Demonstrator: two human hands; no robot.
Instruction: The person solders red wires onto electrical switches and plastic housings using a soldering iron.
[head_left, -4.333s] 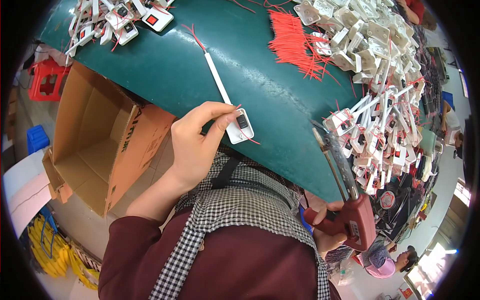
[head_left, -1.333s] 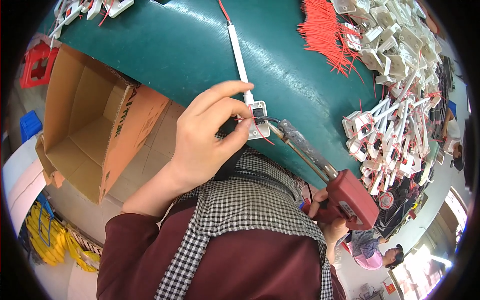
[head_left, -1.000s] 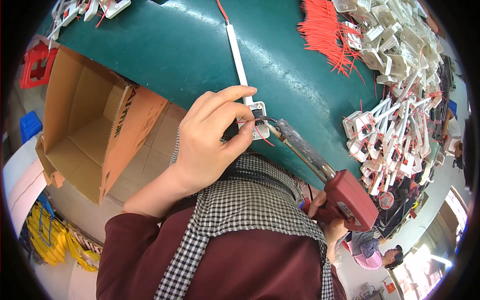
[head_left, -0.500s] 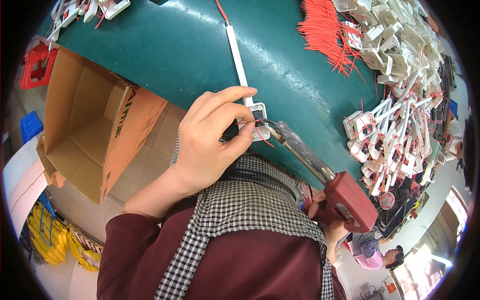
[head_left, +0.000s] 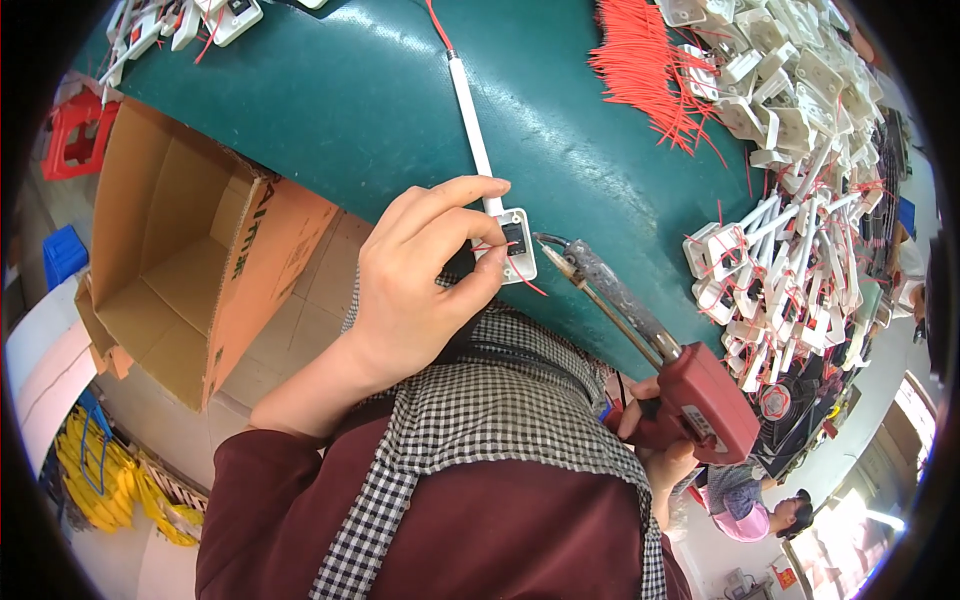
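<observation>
A white plastic housing (head_left: 522,271) with a black switch (head_left: 513,238) inside lies at the near edge of the green table. From its far side runs a straight white tube (head_left: 472,130), with red wire (head_left: 437,27) coming out of its far end. My left hand (head_left: 400,275) rests over the housing, thumb and forefinger pinched on a thin red wire (head_left: 482,248) beside the switch. To the right, my right hand (head_left: 660,445) grips a dark red soldering gun (head_left: 708,405). Its tip points at the housing, a little apart from it.
Many cut red wires (head_left: 645,70) lie at the far right, beside a heap of white housings (head_left: 790,80). Nearer, tubed housings (head_left: 790,260) are piled. More parts (head_left: 185,20) sit at far left. A cardboard box (head_left: 165,250) stands left; a person (head_left: 745,505) is at lower right.
The soldering gun's tip has drawn back from the switch to the right, off the housing. My left hand keeps its pinch in nearly the same place.
</observation>
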